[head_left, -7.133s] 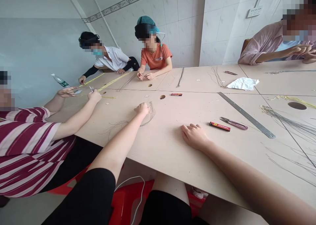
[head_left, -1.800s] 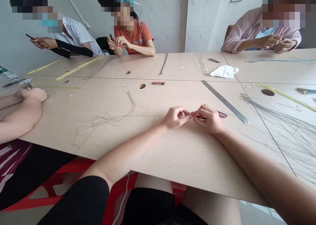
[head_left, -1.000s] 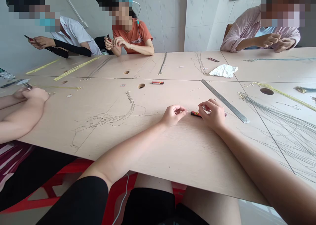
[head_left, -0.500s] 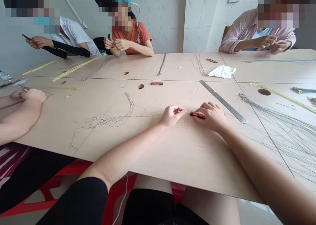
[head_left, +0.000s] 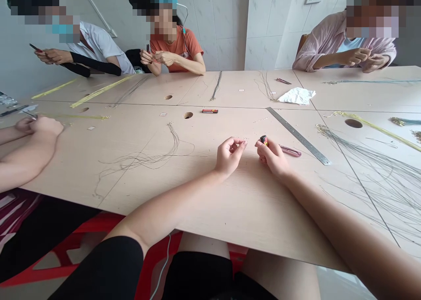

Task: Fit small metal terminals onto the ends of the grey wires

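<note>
My left hand (head_left: 229, 156) is closed in a pinch, with a thin cord (head_left: 245, 139) barely showing at its fingertips. My right hand (head_left: 273, 159) grips a lighter (head_left: 263, 140), whose black top rises above the thumb; the rest is hidden by the fingers. A small gap separates the two hands, just above the table. Beside the right hand lies a pink utility knife (head_left: 291, 151), partly covered by it. To the left, a loose bundle of thin dark cords (head_left: 144, 158) spreads over the tabletop.
A metal ruler (head_left: 297, 135) lies right of my hands, near more cords (head_left: 371, 157). A second lighter (head_left: 209, 111), a cable hole (head_left: 188, 115) and crumpled tissue (head_left: 297, 96) are farther back. Co-workers sit opposite; another's hands (head_left: 41, 124) are at left.
My right hand has picked up the lighter from the table and turned it upright. This uncovers the utility knife. My left hand has tilted its pinched fingertips upward.
</note>
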Available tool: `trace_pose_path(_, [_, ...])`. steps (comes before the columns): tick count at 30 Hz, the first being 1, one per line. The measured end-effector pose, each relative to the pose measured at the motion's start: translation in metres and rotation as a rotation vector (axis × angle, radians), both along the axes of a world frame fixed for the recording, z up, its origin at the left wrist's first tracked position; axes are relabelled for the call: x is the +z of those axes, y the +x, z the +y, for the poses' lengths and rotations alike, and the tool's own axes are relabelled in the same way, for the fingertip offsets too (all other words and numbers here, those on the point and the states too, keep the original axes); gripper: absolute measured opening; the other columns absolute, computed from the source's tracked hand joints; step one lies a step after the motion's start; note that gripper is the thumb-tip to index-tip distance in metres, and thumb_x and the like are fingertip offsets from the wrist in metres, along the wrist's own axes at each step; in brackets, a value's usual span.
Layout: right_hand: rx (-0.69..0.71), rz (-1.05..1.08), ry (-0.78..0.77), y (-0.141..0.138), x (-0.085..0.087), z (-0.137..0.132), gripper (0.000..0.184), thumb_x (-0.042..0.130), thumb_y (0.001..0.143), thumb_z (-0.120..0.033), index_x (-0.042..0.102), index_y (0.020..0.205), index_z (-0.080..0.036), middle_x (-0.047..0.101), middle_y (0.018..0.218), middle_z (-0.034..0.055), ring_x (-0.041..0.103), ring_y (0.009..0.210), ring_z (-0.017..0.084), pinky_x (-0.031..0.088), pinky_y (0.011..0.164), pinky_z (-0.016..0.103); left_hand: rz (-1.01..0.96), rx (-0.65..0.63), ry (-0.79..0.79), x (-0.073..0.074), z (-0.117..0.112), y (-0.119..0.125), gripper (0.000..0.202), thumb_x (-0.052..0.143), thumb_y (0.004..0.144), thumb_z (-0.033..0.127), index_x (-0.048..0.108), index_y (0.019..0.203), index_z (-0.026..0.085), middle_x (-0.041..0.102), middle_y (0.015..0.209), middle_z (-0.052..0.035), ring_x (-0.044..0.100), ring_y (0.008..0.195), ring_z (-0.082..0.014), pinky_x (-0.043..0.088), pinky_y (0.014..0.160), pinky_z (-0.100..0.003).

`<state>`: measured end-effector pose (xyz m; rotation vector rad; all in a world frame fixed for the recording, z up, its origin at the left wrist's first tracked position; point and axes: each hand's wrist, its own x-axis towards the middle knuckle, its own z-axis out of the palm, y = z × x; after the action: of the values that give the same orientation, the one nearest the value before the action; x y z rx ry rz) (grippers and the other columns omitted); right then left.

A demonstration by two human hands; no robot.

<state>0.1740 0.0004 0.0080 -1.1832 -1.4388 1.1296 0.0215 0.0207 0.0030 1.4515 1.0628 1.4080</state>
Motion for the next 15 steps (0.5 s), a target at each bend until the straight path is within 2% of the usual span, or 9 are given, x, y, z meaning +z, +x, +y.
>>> trace_pose_path(3, [0.023,0.078,-0.052,-0.003,0.001,-0.001,0.038,0.053,0.082,-0.045,0.031,0.061,-0.022,0.027,0.055,-0.0064,0.025,0.048,0.008,0.023,0.045,0.025,-0.003,-0.002,0.045,0.002,-0.006,0.003,0.030,0.067,0.077,0.046,0.062,0.074,0.016,0.055,0.061,0.0017,0.044,0.055,-0.0081,0.037,0.054,-0.022])
trace_pose_path(8, [0.071,0.293,-0.162,-0.004,-0.005,0.004,0.033,0.042,0.076,-0.039,0.026,0.052,-0.023,0.020,0.050,-0.0055,0.015,0.045,0.009,0.014,0.042,0.026,0.018,-0.003,0.098,0.002,-0.011,0.006,0.029,0.063,0.081,0.045,0.061,0.075,0.017,0.053,0.061,0.0022,0.043,0.054,-0.0078,0.035,0.051,-0.022])
trace_pose_path(12, [0.041,0.424,-0.256,-0.008,-0.002,0.008,0.030,0.040,0.067,-0.042,0.024,0.049,-0.024,0.016,0.046,-0.0057,0.013,0.041,0.009,0.012,0.038,0.025,0.023,-0.005,0.113,0.003,-0.013,0.009,0.024,0.063,0.082,0.040,0.060,0.074,0.017,0.055,0.065,0.0015,0.044,0.056,-0.0080,0.034,0.051,-0.022])
trace_pose_path(15, [0.039,0.445,-0.272,-0.012,-0.001,0.008,0.029,0.038,0.065,-0.042,0.022,0.048,-0.025,0.016,0.045,-0.0058,0.012,0.040,0.009,0.012,0.037,0.025,0.019,-0.006,0.095,0.004,-0.014,0.012,0.023,0.062,0.083,0.037,0.059,0.073,0.017,0.056,0.066,0.0011,0.044,0.056,-0.0078,0.035,0.051,-0.022])
